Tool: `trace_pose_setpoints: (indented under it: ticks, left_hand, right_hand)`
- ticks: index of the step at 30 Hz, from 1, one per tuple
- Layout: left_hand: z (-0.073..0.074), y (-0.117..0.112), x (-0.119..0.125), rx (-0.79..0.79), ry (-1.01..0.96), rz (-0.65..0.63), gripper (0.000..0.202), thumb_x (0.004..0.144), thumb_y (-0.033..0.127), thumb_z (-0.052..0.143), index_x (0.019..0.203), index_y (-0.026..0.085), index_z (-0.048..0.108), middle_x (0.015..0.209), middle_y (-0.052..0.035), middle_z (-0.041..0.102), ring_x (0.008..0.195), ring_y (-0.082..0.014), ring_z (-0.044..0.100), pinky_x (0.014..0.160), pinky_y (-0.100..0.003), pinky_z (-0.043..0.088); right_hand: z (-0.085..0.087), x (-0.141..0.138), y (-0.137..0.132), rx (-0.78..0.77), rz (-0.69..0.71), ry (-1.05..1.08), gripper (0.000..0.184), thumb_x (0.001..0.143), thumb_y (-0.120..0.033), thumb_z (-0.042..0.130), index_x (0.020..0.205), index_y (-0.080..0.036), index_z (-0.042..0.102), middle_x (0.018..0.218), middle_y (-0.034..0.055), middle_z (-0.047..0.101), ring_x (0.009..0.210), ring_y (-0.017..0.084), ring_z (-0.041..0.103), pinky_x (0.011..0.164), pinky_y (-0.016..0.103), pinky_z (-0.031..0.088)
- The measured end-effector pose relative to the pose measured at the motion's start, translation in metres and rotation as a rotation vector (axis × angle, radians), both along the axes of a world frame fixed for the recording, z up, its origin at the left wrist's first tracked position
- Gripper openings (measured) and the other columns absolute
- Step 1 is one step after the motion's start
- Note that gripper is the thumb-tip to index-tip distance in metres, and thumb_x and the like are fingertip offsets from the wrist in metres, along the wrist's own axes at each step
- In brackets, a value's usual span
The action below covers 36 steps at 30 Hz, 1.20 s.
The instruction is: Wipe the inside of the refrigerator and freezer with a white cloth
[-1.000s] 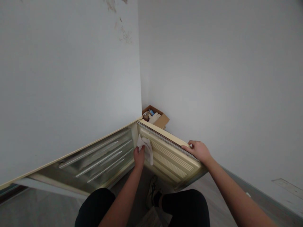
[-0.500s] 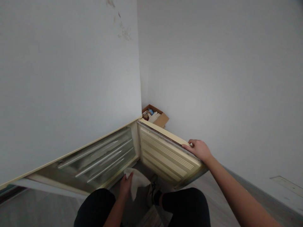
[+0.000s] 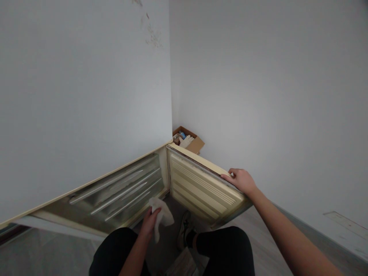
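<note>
My left hand (image 3: 150, 221) is closed around a whitish cloth (image 3: 163, 214), which hangs loosely from the fingers above the floor, near the lower edge of the open compartment (image 3: 126, 188). That compartment has several ribbed, glossy ridges on its inner wall and a cream frame. Its cream door (image 3: 201, 184) stands swung out at an angle, with the ribbed inner side facing me. Over the door's top edge my right hand (image 3: 241, 180) is hooked, thumb on the inner side and fingers on the far side.
Behind the hinge corner sits a cardboard box (image 3: 197, 145) with a pale glove (image 3: 186, 141) and small items inside. White walls rise left and right. My bent knees and a shoe (image 3: 184, 230) are close below. A marked panel (image 3: 345, 224) is low on the right wall.
My left hand has shifted slightly left with the cloth, which has swung up and bunched nearer the hand. My right hand keeps its grip, and the door looks unmoved.
</note>
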<state>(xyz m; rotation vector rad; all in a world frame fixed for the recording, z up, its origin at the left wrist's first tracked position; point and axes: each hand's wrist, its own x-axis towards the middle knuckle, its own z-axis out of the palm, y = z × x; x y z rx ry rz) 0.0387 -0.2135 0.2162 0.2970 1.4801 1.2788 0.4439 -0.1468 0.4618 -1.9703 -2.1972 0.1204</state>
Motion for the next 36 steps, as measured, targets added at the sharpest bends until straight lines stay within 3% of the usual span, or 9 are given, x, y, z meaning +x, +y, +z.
trace_pose_setpoints:
  ticks: [5,8,11,16,18,24,28,36]
  left_hand:
    - [0.020,-0.001,0.013,0.064,-0.170,-0.035,0.042,0.069,0.024,0.076,0.108,0.015,0.067,0.089,-0.0072,0.075,0.095,-0.0299,0.073,0.087,-0.041,0.058]
    - [0.034,-0.001,0.018,0.088,-0.255,-0.025,0.037,0.069,0.025,0.073,0.103,0.014,0.067,0.091,-0.0084,0.076,0.094,-0.0296,0.074,0.087,-0.041,0.059]
    - [0.046,0.001,0.019,0.103,-0.306,0.001,0.031,0.070,0.025,0.069,0.099,0.014,0.067,0.088,-0.0078,0.076,0.092,-0.0283,0.074,0.083,-0.038,0.061]
    - [0.067,0.003,0.020,0.138,-0.359,-0.001,0.033,0.064,0.019,0.073,0.096,0.011,0.069,0.081,-0.0055,0.075,0.072,-0.0227,0.073,0.065,-0.030,0.060]
    - [0.075,0.003,0.020,0.152,-0.357,-0.011,0.037,0.062,0.018,0.075,0.098,0.011,0.069,0.085,-0.0058,0.076,0.073,-0.0221,0.073,0.066,-0.029,0.060]
    - [0.095,0.006,0.021,0.145,-0.391,0.036,0.044,0.071,0.018,0.066,0.115,0.014,0.067,0.089,-0.0068,0.077,0.090,-0.0289,0.074,0.083,-0.042,0.062]
    - [0.104,0.009,0.025,0.133,-0.454,0.083,0.044,0.077,0.019,0.061,0.121,0.015,0.066,0.086,-0.0061,0.077,0.095,-0.0306,0.074,0.089,-0.047,0.061]
    - [0.102,0.005,0.020,0.170,-0.567,0.072,0.038,0.085,0.015,0.060,0.123,0.012,0.064,0.094,-0.0079,0.078,0.082,-0.0228,0.076,0.085,-0.036,0.062]
  right_hand:
    - [0.002,-0.001,-0.001,-0.003,-0.003,0.007,0.062,0.093,-0.076,0.041,0.084,-0.022,0.069,0.077,0.0060,0.069,0.069,0.018,0.062,0.064,0.027,0.036]
    - [0.002,-0.001,-0.001,-0.007,0.000,0.007,0.061,0.093,-0.076,0.041,0.084,-0.022,0.070,0.078,0.0064,0.070,0.070,0.018,0.062,0.064,0.027,0.036]
    - [0.002,-0.001,-0.001,-0.008,0.001,-0.004,0.061,0.093,-0.076,0.042,0.086,-0.022,0.070,0.079,0.0066,0.070,0.071,0.019,0.062,0.065,0.027,0.037]
    - [0.001,0.000,0.000,-0.002,0.009,0.001,0.061,0.093,-0.076,0.042,0.085,-0.022,0.070,0.080,0.0058,0.070,0.072,0.019,0.062,0.066,0.027,0.037]
    - [0.001,-0.001,-0.001,0.000,0.003,0.000,0.060,0.093,-0.076,0.043,0.085,-0.022,0.070,0.079,0.0054,0.070,0.072,0.019,0.062,0.066,0.027,0.037]
    - [0.001,0.000,-0.001,-0.012,-0.001,-0.007,0.061,0.093,-0.076,0.042,0.084,-0.023,0.069,0.078,0.0048,0.069,0.072,0.019,0.062,0.065,0.027,0.035]
    - [0.000,0.000,0.000,0.001,0.007,-0.032,0.062,0.095,-0.075,0.038,0.083,-0.022,0.068,0.078,0.0062,0.070,0.074,0.019,0.063,0.065,0.027,0.034]
    - [0.000,-0.001,0.000,0.006,0.014,-0.014,0.061,0.095,-0.074,0.039,0.081,-0.022,0.067,0.077,0.0056,0.070,0.072,0.019,0.062,0.064,0.027,0.033]
